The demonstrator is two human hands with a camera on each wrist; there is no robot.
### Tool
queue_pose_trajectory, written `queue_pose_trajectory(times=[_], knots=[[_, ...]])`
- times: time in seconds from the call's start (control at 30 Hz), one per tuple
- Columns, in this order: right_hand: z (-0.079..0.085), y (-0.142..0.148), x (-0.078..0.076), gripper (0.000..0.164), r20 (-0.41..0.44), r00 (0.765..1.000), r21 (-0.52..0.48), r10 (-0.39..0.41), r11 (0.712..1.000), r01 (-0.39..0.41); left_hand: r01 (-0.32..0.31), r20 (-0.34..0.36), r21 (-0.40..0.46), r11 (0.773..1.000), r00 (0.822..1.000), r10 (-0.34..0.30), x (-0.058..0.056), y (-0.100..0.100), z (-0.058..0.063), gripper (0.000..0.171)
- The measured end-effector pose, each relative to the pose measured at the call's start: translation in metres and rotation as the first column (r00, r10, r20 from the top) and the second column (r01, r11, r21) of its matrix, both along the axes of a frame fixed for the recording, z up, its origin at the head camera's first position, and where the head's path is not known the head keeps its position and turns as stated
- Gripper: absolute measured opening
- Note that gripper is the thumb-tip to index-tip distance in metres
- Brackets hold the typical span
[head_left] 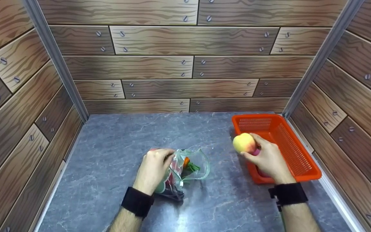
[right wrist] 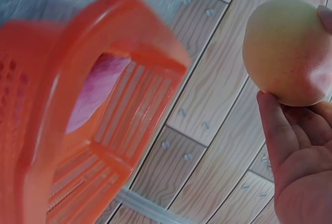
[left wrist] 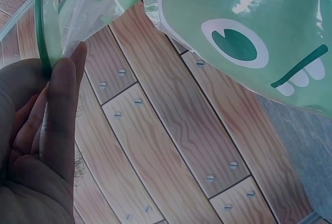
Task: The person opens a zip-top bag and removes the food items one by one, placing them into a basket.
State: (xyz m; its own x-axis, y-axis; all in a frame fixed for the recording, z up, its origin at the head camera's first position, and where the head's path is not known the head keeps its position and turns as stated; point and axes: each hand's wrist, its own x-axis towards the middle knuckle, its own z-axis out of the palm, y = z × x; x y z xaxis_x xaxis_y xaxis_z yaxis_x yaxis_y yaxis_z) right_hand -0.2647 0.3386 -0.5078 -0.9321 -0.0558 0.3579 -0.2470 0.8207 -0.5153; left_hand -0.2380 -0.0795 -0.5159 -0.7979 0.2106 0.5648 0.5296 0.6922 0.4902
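My left hand (head_left: 153, 166) pinches the rim of a clear and green zip bag (head_left: 205, 162) between thumb and fingers. The bag lies toward the middle of the table with its mouth spread to the right. Through it show a small orange carrot (head_left: 186, 161) with green leaves and something red. A cartoon eye and teeth are printed on the bag's green side (left wrist: 290, 32). In my right hand (head_left: 271, 159) is a yellow peach (head_left: 243, 143) with a red blush, gripped by thumb and fingertips and raised beside the basket's left rim.
An orange plastic basket (head_left: 296, 151) with slotted walls stands at the right of the grey table (head_left: 117, 135). A pink-purple item (right wrist: 98, 92) lies inside it, partly covered by the right hand in the head view. Plank-patterned walls (head_left: 159, 66) enclose the table at the back and sides.
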Motion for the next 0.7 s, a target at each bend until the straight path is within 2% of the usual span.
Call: queue_pose_trajectory(times=[0.37, 0.7], knots=[[-0.002, 0.034, 0.004, 0.075, 0.001, 0.998, 0.026, -0.06, 0.998, 0.06, -0.016, 0.002, -0.007, 1.0, 1.0, 0.016, 0.0, -0.001, -0.002, 0.015], [-0.023, 0.06, 0.006, 0.08, 0.095, 0.992, 0.054, -0.087, 0.995, 0.083, -0.006, -0.003, -0.004, 1.0, 1.0, 0.006, 0.0, -0.001, -0.002, 0.015]])
